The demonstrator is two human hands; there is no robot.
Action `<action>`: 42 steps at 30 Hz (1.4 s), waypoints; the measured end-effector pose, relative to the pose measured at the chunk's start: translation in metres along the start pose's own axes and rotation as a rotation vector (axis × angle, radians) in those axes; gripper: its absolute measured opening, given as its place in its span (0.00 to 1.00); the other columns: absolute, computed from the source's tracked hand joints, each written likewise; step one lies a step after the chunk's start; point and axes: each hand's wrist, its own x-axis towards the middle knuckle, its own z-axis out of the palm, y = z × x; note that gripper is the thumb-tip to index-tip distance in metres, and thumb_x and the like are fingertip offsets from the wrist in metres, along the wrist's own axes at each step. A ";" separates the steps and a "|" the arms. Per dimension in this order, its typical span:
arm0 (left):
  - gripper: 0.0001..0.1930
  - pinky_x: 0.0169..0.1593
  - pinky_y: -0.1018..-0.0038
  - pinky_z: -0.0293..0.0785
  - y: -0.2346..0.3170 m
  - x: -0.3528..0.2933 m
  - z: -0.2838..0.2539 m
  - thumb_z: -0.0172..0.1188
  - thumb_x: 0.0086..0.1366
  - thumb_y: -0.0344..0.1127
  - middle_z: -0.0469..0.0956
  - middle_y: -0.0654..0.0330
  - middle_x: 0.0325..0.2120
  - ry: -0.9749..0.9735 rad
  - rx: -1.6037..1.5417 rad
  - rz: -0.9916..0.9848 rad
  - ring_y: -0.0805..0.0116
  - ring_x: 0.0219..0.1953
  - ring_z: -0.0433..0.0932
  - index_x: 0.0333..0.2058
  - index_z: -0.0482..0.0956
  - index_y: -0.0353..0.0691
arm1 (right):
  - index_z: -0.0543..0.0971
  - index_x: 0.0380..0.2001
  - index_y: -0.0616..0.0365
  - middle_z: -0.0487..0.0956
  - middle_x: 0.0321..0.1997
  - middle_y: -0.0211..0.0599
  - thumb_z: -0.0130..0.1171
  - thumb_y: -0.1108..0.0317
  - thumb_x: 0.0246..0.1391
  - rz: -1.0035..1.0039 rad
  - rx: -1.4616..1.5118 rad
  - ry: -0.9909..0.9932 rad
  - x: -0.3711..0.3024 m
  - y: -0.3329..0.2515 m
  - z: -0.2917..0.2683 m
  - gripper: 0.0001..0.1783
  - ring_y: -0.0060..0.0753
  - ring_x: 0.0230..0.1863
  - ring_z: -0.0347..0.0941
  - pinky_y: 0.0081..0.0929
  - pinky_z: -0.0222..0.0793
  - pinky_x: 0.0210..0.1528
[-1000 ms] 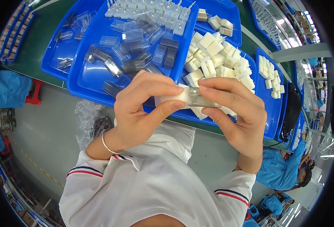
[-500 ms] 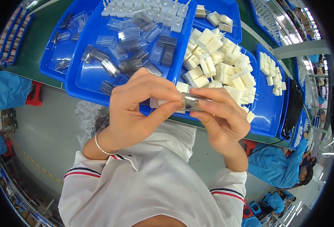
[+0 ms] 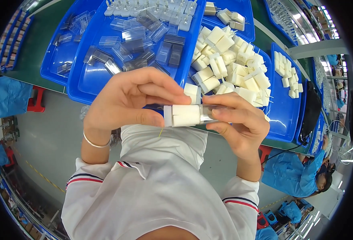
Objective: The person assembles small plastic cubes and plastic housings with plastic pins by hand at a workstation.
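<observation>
In front of my body, my left hand (image 3: 130,102) pinches the pale cap end of a white block-shaped piece (image 3: 186,115), thumb below and fingers above. A thin yellowish pin or wire hangs from that end. My right hand (image 3: 240,124) is closed on a clear plastic sleeve (image 3: 207,113), which lies in line with the block and meets its right end. The sleeve seems to go around part of the block; how far, I cannot tell. Just behind my hands is a blue tray (image 3: 92,86) of loose clear sleeves (image 3: 132,47).
White blocks with thin pins (image 3: 236,68) are heaped in a blue tray to the right. Capped pieces with upright pins (image 3: 150,8) stand in rows at the back. Another blue tray (image 3: 282,124) holds more white blocks. A person in blue (image 3: 296,174) sits at the right.
My left hand has shifted left, its thumb and fingers wider apart. The white block, mostly hidden before, now shows between my hands. My right hand keeps hold of the clear sleeve.
</observation>
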 end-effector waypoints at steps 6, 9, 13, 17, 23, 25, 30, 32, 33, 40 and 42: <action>0.23 0.33 0.80 0.78 -0.033 0.003 -0.003 0.65 0.39 0.14 0.74 0.56 0.32 -0.120 -0.043 0.189 0.71 0.37 0.74 0.36 0.70 0.32 | 0.78 0.29 0.63 0.78 0.37 0.46 0.65 0.81 0.34 0.131 0.177 -0.087 0.000 -0.009 0.011 0.13 0.35 0.32 0.75 0.22 0.69 0.30; 0.20 0.36 0.78 0.75 -0.040 0.001 0.000 0.65 0.42 0.15 0.72 0.58 0.33 -0.043 -0.088 0.295 0.72 0.35 0.73 0.36 0.71 0.32 | 0.78 0.31 0.65 0.77 0.37 0.47 0.64 0.82 0.36 0.182 0.257 -0.029 0.000 -0.013 0.020 0.14 0.34 0.34 0.75 0.22 0.70 0.34; 0.17 0.38 0.77 0.72 -0.037 0.002 -0.001 0.64 0.46 0.19 0.71 0.57 0.35 0.005 -0.038 0.393 0.72 0.37 0.71 0.36 0.71 0.33 | 0.75 0.36 0.67 0.77 0.38 0.46 0.61 0.82 0.41 0.227 0.405 0.078 0.004 -0.007 0.031 0.15 0.31 0.37 0.75 0.21 0.70 0.39; 0.15 0.44 0.67 0.68 -0.002 -0.009 0.002 0.63 0.49 0.32 0.74 0.56 0.33 0.237 0.873 0.996 0.63 0.38 0.72 0.37 0.75 0.36 | 0.71 0.41 0.68 0.77 0.36 0.41 0.54 0.77 0.51 0.524 0.638 0.120 0.024 -0.008 0.031 0.12 0.26 0.38 0.73 0.20 0.70 0.40; 0.19 0.47 0.65 0.65 0.007 -0.028 -0.014 0.70 0.36 0.33 0.76 0.60 0.30 0.360 1.302 0.927 0.58 0.38 0.72 0.32 0.78 0.40 | 0.76 0.30 0.65 0.77 0.29 0.37 0.55 0.59 0.53 0.921 0.443 -0.261 0.075 -0.010 0.029 0.16 0.20 0.29 0.73 0.17 0.67 0.29; 0.20 0.47 0.66 0.65 0.005 -0.034 -0.021 0.69 0.37 0.29 0.75 0.58 0.31 0.402 1.235 0.896 0.58 0.39 0.72 0.33 0.77 0.38 | 0.77 0.26 0.62 0.78 0.27 0.37 0.57 0.61 0.50 0.673 0.163 -0.273 0.098 0.013 0.034 0.13 0.26 0.24 0.74 0.20 0.67 0.27; 0.18 0.44 0.74 0.67 -0.007 -0.037 -0.017 0.63 0.46 0.23 0.72 0.57 0.37 0.586 0.707 0.678 0.66 0.40 0.72 0.38 0.73 0.33 | 0.77 0.33 0.55 0.77 0.35 0.35 0.59 0.74 0.38 -0.364 -0.810 -0.326 0.141 0.045 0.057 0.14 0.35 0.42 0.71 0.28 0.67 0.40; 0.14 0.43 0.81 0.67 -0.010 -0.040 -0.018 0.61 0.51 0.25 0.73 0.59 0.37 0.623 0.402 0.535 0.74 0.39 0.71 0.39 0.72 0.33 | 0.77 0.34 0.56 0.77 0.36 0.34 0.59 0.75 0.37 -0.465 -0.919 -0.368 0.148 0.060 0.067 0.15 0.35 0.45 0.69 0.32 0.65 0.44; 0.14 0.43 0.81 0.67 -0.009 -0.040 -0.019 0.61 0.51 0.25 0.73 0.59 0.37 0.629 0.402 0.536 0.74 0.39 0.71 0.39 0.72 0.33 | 0.76 0.35 0.56 0.76 0.37 0.34 0.58 0.76 0.36 -0.562 -1.033 -0.412 0.151 0.064 0.070 0.16 0.35 0.49 0.66 0.36 0.63 0.48; 0.13 0.42 0.80 0.66 -0.013 -0.035 -0.021 0.61 0.54 0.29 0.74 0.59 0.34 0.644 0.220 0.548 0.74 0.38 0.72 0.38 0.73 0.33 | 0.75 0.33 0.59 0.74 0.38 0.38 0.53 0.80 0.34 -0.312 -0.682 -0.315 0.142 0.033 0.054 0.16 0.37 0.47 0.67 0.33 0.62 0.50; 0.13 0.42 0.80 0.66 -0.017 -0.035 -0.019 0.61 0.54 0.28 0.74 0.59 0.34 0.627 0.198 0.582 0.74 0.37 0.71 0.38 0.73 0.33 | 0.75 0.33 0.61 0.73 0.40 0.40 0.51 0.81 0.34 -0.149 -0.501 -0.287 0.126 0.007 0.039 0.16 0.38 0.47 0.68 0.31 0.63 0.49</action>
